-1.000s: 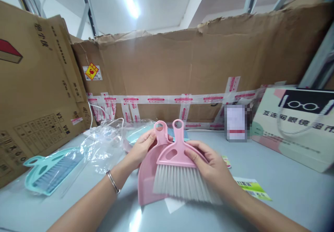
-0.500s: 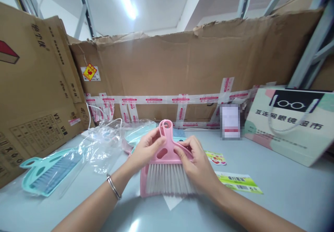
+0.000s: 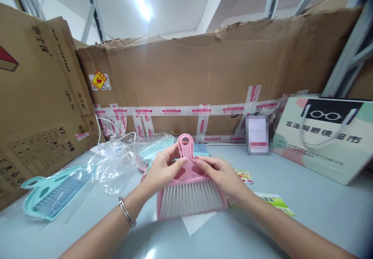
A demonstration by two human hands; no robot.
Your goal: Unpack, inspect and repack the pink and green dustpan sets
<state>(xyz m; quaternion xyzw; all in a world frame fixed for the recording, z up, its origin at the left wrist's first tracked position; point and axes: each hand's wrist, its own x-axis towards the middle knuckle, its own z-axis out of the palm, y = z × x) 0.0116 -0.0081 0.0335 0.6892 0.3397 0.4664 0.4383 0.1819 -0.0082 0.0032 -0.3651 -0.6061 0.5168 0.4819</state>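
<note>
A small pink brush (image 3: 189, 191) with white bristles lies nested in a pink dustpan (image 3: 163, 214), their looped handles lined up and pointing away from me. My left hand (image 3: 163, 169) pinches the handle from the left, thumb on top. My right hand (image 3: 220, 173) grips the same handle from the right, fingers curled over the brush's shoulder. The set is tilted just above the grey table (image 3: 320, 212).
A teal brush and dustpan set (image 3: 54, 195) lies at the left beside crumpled clear plastic bags (image 3: 119, 160). More teal pieces (image 3: 154, 150) sit behind my hands. Printed cards (image 3: 274, 202) lie at the right. A paper gift bag (image 3: 323, 142) leans at far right. Cardboard walls surround the table.
The brush was beside the dustpan, handles apart; it now sits inside the pan with the handles aligned. Both hands have moved up onto the handle.
</note>
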